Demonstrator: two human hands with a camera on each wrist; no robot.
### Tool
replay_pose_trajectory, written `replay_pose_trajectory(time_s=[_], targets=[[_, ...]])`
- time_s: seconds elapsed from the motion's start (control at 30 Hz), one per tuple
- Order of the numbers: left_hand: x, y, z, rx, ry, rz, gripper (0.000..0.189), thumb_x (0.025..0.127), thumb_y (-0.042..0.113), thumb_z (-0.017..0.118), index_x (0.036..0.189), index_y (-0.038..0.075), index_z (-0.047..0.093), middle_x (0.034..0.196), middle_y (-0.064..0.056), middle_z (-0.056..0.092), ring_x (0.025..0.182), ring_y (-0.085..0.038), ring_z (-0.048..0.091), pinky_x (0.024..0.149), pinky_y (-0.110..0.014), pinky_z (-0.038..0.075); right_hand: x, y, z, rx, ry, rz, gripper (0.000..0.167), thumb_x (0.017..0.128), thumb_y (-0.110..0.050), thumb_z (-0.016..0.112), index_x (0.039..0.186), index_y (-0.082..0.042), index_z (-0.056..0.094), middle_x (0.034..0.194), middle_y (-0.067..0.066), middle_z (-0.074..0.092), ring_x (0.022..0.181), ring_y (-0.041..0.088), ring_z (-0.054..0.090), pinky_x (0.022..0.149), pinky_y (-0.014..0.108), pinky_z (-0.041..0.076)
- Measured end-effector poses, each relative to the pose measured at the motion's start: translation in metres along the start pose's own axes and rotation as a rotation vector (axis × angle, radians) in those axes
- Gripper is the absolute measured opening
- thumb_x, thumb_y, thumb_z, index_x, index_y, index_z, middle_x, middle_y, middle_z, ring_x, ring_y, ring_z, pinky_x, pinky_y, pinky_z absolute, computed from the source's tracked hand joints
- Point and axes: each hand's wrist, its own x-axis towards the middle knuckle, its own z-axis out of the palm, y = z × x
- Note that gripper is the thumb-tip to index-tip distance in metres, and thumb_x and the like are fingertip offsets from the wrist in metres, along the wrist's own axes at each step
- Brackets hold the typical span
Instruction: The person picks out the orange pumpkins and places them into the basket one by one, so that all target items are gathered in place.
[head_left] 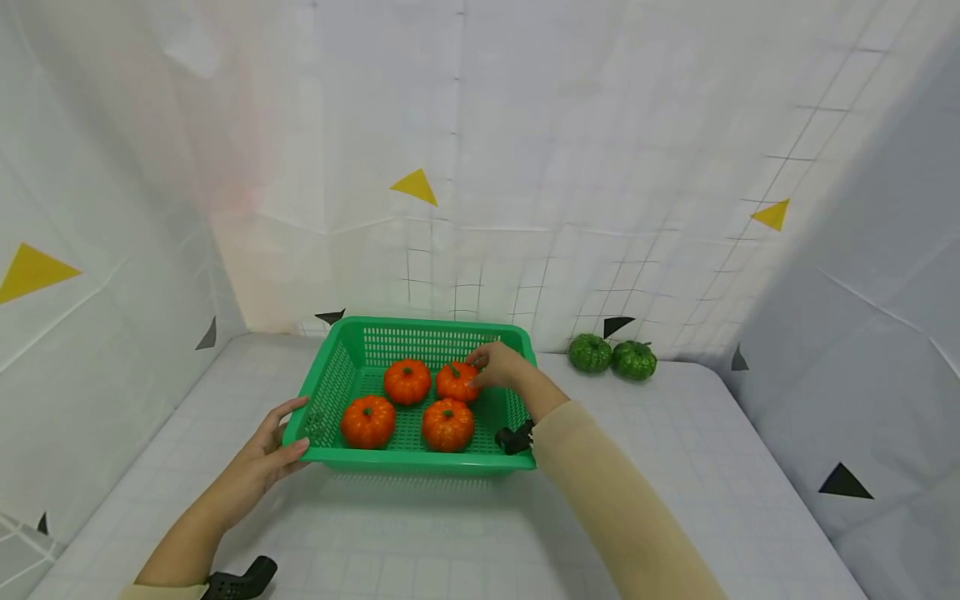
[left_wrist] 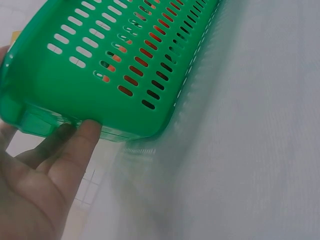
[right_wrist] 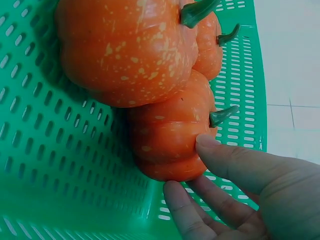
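Note:
A green plastic basket [head_left: 420, 457] with slotted walls stands on the table, with several orange pumpkins inside. At its left front corner, my left hand [head_left: 258, 454] grips the rim; in the left wrist view the fingers [left_wrist: 82, 145] lie against the outside of the basket wall [left_wrist: 55, 90]. My right hand [head_left: 501, 367] reaches in over the right side and holds the back right pumpkin [head_left: 453, 382]. The right wrist view shows the thumb on this pumpkin [right_wrist: 170, 130] below its green stem and fingertips at its side. Another speckled pumpkin [right_wrist: 125, 50] touches it.
Two green pumpkins [head_left: 590, 353] [head_left: 634, 361] sit side by side on the table, right of the basket near the back wall. White sheeting with yellow and black triangles surrounds the white table [head_left: 675, 492] at the back and sides.

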Motion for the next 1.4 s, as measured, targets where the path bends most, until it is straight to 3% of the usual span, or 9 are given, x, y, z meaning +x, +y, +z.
replay_pose_trajectory(time_s=[0.33,0.6,0.87,1.4], targets=[[0.000,0.002,0.002,-0.003,0.005,-0.012,0.065,0.107,0.015,0.048,0.159,0.017,0.009,0.147,-0.031,0.028,0.121,-0.014,0.055,0.094,-0.019,0.049,0.004,0.003,0.001,0.009,-0.001,0.005,0.040,0.087,-0.003,0.076,0.126,-0.004,0.066,0.131,0.019,0.060,0.118,0.033,0.059,0.089,0.037,0.056],[-0.001,0.002,0.002,-0.008,0.005,-0.010,0.066,0.106,0.014,0.049,0.159,0.017,0.010,0.148,-0.032,0.027,0.121,-0.015,0.054,0.094,-0.019,0.049,0.002,0.002,-0.001,-0.011,0.011,0.011,0.037,0.088,-0.006,0.075,0.125,-0.008,0.067,0.134,0.018,0.059,0.123,0.034,0.056,0.097,0.043,0.052],[-0.001,0.002,0.003,-0.016,0.004,-0.003,0.066,0.106,0.014,0.049,0.159,0.017,0.009,0.148,-0.032,0.026,0.122,-0.015,0.054,0.095,-0.019,0.049,-0.006,-0.003,-0.010,0.029,0.039,-0.033,0.040,0.089,-0.010,0.075,0.128,-0.008,0.066,0.134,0.018,0.060,0.122,0.034,0.056,0.094,0.042,0.054],[0.000,0.001,0.002,-0.009,0.017,-0.015,0.067,0.106,0.014,0.050,0.159,0.018,0.010,0.147,-0.032,0.027,0.119,-0.014,0.055,0.094,-0.020,0.049,-0.061,-0.016,-0.051,-0.027,0.027,-0.112,0.041,0.097,-0.023,0.069,0.136,-0.014,0.061,0.135,0.017,0.059,0.123,0.035,0.055,0.098,0.051,0.049]])
